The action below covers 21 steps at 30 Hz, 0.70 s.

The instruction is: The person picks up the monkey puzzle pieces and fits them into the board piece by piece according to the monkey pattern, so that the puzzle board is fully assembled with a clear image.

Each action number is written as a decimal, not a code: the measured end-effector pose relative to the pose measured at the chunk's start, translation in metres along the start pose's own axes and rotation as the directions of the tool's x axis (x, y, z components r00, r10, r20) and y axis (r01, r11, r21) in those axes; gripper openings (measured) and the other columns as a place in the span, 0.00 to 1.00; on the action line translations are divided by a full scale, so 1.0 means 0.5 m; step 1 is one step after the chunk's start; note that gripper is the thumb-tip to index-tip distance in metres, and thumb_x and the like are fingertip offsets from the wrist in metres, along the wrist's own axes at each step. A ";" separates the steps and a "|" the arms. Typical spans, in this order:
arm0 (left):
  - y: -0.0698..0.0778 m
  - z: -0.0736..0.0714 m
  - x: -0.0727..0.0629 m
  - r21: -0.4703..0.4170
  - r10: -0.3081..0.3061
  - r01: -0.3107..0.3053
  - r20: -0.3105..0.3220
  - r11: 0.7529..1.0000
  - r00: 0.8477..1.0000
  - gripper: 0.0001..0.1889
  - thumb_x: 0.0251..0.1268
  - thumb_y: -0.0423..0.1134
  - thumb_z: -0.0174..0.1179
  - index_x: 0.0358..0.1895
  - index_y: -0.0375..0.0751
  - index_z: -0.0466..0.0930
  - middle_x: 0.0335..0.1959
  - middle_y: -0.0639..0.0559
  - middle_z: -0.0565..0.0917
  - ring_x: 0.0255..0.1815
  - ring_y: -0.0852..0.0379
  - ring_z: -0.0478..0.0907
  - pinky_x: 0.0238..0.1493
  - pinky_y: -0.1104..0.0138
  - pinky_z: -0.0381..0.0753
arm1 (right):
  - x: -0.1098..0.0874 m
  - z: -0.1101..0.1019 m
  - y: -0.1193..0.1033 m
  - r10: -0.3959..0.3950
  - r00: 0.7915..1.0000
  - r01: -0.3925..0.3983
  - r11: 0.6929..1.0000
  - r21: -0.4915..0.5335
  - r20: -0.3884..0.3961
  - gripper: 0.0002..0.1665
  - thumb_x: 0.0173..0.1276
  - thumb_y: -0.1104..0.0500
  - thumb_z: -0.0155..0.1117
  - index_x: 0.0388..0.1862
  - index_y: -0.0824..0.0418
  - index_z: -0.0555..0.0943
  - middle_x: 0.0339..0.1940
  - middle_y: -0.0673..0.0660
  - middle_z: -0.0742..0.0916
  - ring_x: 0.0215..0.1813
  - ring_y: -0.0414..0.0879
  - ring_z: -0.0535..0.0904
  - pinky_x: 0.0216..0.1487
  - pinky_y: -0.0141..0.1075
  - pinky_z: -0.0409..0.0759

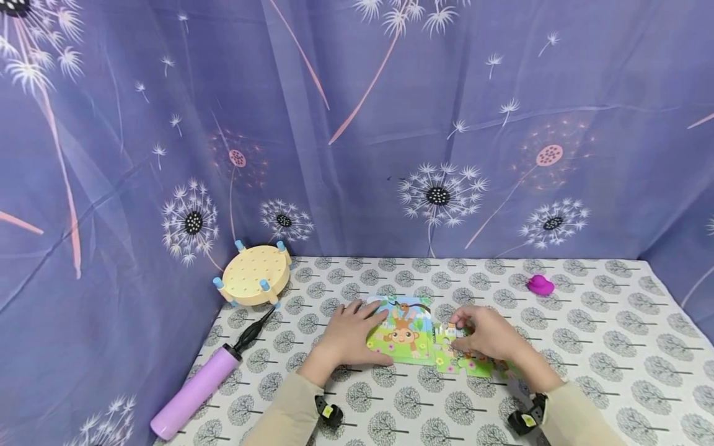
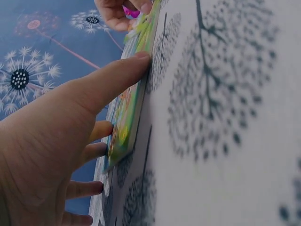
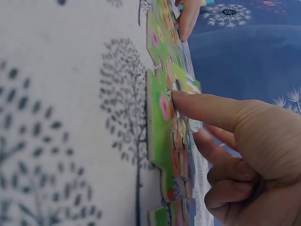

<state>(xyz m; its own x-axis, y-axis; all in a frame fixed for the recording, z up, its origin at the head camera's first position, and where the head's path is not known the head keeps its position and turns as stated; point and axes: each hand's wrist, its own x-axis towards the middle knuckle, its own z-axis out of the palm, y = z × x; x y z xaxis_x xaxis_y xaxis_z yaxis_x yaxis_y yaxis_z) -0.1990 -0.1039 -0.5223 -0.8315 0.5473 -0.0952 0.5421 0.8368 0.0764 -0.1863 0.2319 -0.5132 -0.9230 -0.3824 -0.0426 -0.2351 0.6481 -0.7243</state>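
Observation:
A flat jigsaw puzzle point(image 1: 404, 334) with a cartoon monkey on green grass lies on the cloth. My left hand point(image 1: 352, 337) rests at its left side with fingers spread, the thumb along the near edge. In the left wrist view the thumb point(image 2: 117, 77) touches the puzzle's edge. Just right of the board lie several loose puzzle pieces point(image 1: 476, 368), green with flowers. Over these, my right hand point(image 1: 491, 334) pinches a puzzle piece point(image 3: 192, 87) between thumb and fingers; it stands tilted above the others in the right wrist view. Part of it is hidden by the fingers.
A purple hand pump point(image 1: 195, 393) lies at the left edge. Behind it, a cream pegged stool-like toy point(image 1: 256, 272) with blue tips leans by the curtain point(image 1: 346, 186). A small magenta duck-shaped toy point(image 1: 540, 285) sits at the back right of the tree-patterned cloth point(image 1: 608, 347).

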 end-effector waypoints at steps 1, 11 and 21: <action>-0.003 0.001 -0.002 0.001 -0.001 0.001 -0.002 1.000 1.000 0.59 0.48 0.89 0.51 0.83 0.63 0.57 0.84 0.59 0.55 0.82 0.39 0.54 0.75 0.33 0.55 | -0.002 0.000 0.001 -0.012 1.000 0.012 1.000 0.003 -0.003 0.24 0.55 0.57 0.84 0.48 0.58 0.83 0.39 0.51 0.83 0.32 0.43 0.76 0.33 0.33 0.80; -0.022 -0.002 -0.021 -0.041 -0.011 0.010 -0.014 0.999 1.000 0.57 0.50 0.86 0.55 0.83 0.63 0.60 0.84 0.60 0.56 0.82 0.37 0.54 0.70 0.25 0.56 | -0.020 0.005 0.011 -0.108 0.992 0.110 0.993 0.039 -0.063 0.20 0.58 0.62 0.81 0.48 0.55 0.83 0.37 0.49 0.85 0.31 0.42 0.79 0.30 0.33 0.82; -0.038 0.005 -0.024 -0.072 -0.007 0.004 -0.031 0.997 1.000 0.57 0.50 0.87 0.53 0.83 0.62 0.60 0.84 0.60 0.55 0.82 0.37 0.53 0.68 0.23 0.56 | -0.032 0.008 0.026 -0.121 0.991 0.125 0.990 0.058 -0.058 0.16 0.67 0.61 0.75 0.53 0.54 0.84 0.36 0.48 0.87 0.21 0.40 0.79 0.21 0.35 0.81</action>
<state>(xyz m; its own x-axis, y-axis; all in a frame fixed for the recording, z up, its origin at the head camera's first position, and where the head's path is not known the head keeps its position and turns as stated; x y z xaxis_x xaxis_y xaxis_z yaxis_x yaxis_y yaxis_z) -0.1989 -0.1262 -0.5248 -0.8385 0.5410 -0.0651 0.5281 0.8362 0.1476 -0.1732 0.2439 -0.5245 -0.9037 -0.4196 0.0854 -0.3302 0.5561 -0.7627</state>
